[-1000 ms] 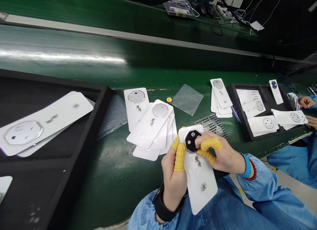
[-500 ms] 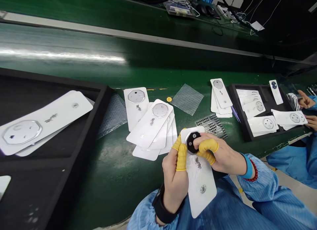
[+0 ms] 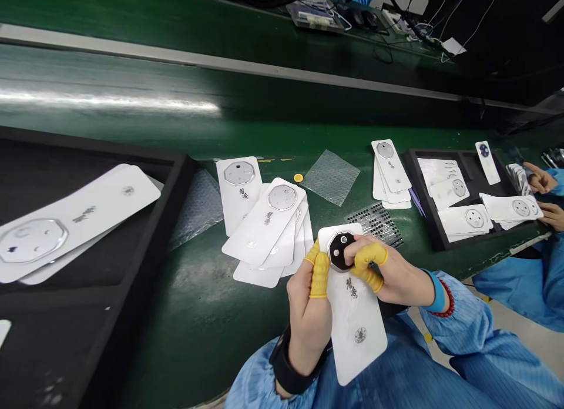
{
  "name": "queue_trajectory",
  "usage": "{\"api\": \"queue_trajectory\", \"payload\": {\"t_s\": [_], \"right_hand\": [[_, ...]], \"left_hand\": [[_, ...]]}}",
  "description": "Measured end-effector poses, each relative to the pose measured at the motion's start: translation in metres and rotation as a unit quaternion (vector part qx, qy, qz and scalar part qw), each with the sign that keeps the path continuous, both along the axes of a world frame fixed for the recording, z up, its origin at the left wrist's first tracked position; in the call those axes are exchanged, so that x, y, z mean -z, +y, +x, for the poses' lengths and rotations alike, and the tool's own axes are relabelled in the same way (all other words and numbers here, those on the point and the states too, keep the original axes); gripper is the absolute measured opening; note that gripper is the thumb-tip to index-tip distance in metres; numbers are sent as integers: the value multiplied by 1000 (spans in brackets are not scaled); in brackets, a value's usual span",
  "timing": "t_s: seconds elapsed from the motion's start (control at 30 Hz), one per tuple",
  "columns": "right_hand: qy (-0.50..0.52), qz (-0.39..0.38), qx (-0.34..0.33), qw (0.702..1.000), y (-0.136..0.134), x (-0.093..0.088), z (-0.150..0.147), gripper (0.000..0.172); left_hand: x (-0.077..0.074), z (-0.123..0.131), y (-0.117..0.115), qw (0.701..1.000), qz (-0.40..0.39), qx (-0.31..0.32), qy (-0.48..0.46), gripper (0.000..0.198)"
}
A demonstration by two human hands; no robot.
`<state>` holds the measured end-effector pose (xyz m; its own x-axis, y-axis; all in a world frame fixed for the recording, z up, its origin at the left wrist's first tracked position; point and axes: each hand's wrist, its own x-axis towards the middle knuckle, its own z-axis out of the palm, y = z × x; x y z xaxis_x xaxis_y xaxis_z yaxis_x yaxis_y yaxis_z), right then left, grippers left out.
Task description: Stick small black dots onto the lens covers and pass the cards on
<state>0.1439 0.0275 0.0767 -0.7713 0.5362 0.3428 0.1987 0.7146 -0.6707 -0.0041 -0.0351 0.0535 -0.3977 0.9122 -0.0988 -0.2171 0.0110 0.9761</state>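
My left hand (image 3: 311, 306), with yellow finger covers on thumb and forefinger, grips the upper left edge of a white panel (image 3: 356, 324). The panel tilts down toward my lap and bears dark characters and a round emblem. Near its top sits a black octagonal part (image 3: 338, 250) with round openings. My right hand (image 3: 388, 271) is closed at this part, fingertips pressed on its right side; whatever lies between them is hidden. Just behind the panel is a clear sheet of small black dots (image 3: 376, 221). A fanned pile of white panels (image 3: 259, 235) lies to the left.
A large black tray (image 3: 132, 262) with panels stands at the left, a smaller black tray (image 3: 434, 221) at the right. Bubble wrap (image 3: 330, 177), a yellow disc (image 3: 298, 178) and a small panel stack (image 3: 388, 162) lie behind. Another person's hands (image 3: 550, 215) are at far right.
The whole view has shifted slightly, so most things appear a little further left. Both hands keep their hold and place on the panel, with hardly any movement.
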Motion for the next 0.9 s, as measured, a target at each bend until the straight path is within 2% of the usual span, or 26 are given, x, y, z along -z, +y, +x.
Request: {"api": "queue_trajectory", "payload": {"t_s": [0.13, 0.37, 0.4, 0.47, 0.6, 0.7, 0.9], "right_hand": [[76, -61, 34, 995, -3, 0, 2, 16], [155, -165, 67, 972, -8, -4, 8, 18], [164, -158, 83, 970, -9, -6, 8, 18], [165, -94, 114, 975, -13, -9, 8, 17], [66, 52, 112, 990, -26, -10, 13, 15], [-1, 83, 91, 992, -34, -6, 20, 19], [-24, 121, 95, 988, -35, -2, 21, 23]], "left_hand": [[-3, 0, -2, 1000, 4, -5, -23, 32], [-8, 1, -7, 999, -10, -8, -47, 22], [-10, 1, -8, 999, -7, -9, -48, 22], [-11, 0, -8, 999, 2, -17, -39, 21], [-11, 0, -12, 999, 14, -50, 3, 12], [-9, 1, -16, 998, 19, -50, 15, 9], [-5, 3, -27, 997, 18, -47, 64, 22]]}}
